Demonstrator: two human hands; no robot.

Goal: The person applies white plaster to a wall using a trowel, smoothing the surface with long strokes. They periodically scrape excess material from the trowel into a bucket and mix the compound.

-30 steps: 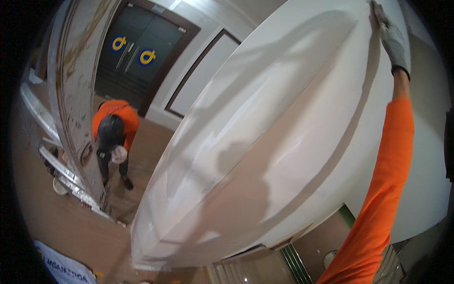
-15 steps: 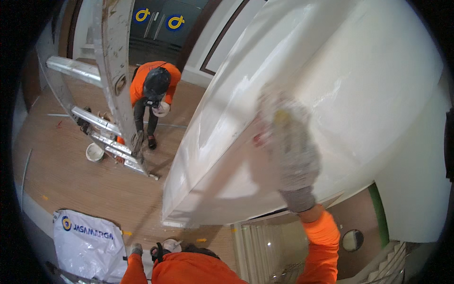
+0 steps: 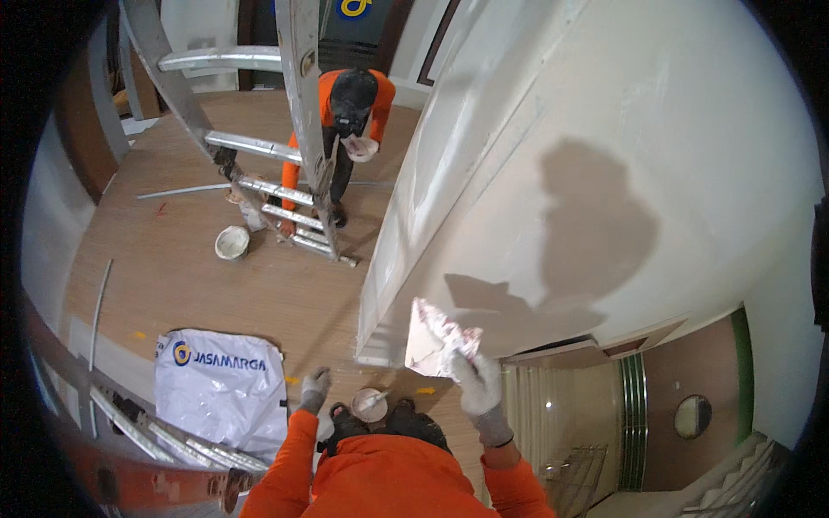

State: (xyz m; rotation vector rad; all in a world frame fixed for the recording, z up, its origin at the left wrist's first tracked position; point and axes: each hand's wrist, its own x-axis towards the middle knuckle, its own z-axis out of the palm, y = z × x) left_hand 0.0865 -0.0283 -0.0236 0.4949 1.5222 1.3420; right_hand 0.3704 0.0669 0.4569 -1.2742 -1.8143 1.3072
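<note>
My right hand (image 3: 480,393), in a whitish knit glove, grips a flat spreader plate (image 3: 425,344) in front of the pale wall (image 3: 509,233). White and pinkish putty is smeared over the plate, thickest near my fingers. My left hand (image 3: 316,388), gloved too, hangs low beside the plastic sheet with its fingers curled in, and nothing shows in it. Between my feet on the floor sits a small tub (image 3: 370,406) with pinkish putty and a light-coloured tool lying across it.
Left of the wall, an aluminium ladder (image 3: 254,142) stands by a bending co-worker (image 3: 352,99) holding a bowl (image 3: 361,149). A putty bucket (image 3: 231,243) is on the floor. A white plastic sheet (image 3: 220,397) lies near left. Stairs (image 3: 734,475) show at lower right.
My right hand came down off the wall toward my body, bringing the plate into sight. My left hand rose slightly. The view shifted, and the co-worker bent lower, one arm reaching down.
</note>
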